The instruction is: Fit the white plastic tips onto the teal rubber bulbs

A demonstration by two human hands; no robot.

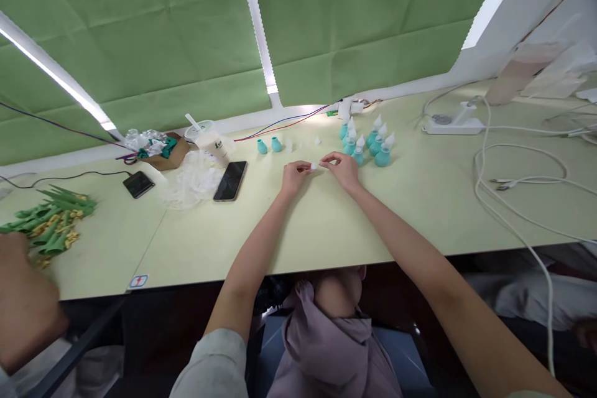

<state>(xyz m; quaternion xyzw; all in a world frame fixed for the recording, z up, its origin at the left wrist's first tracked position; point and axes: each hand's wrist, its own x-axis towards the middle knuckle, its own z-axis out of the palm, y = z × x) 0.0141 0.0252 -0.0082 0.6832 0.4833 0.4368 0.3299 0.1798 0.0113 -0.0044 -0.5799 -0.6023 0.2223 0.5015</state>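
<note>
My left hand (295, 176) pinches a small whitish translucent piece (314, 166) between thumb and fingertips, just above the table. Close beside it, my right hand (342, 169) has its fingertips pinched together near the same piece; whatever they hold is too small to make out. To the right of my right hand stand several teal squeeze bulbs (382, 157) with clear pointed tips. Behind my left hand are two teal bulbs without tips, one bulb (262, 147) and another bulb (277, 144). Small clear pieces (289, 146) lie near them.
A phone (230, 181), a plastic bag (193, 180) and a drink cup (212, 143) are on my left. Further left are a box (168, 152), a black device (138, 184), green parts (53, 224) and another person's hand (28, 292). A power strip (454, 127) and white cables (522, 180) lie right.
</note>
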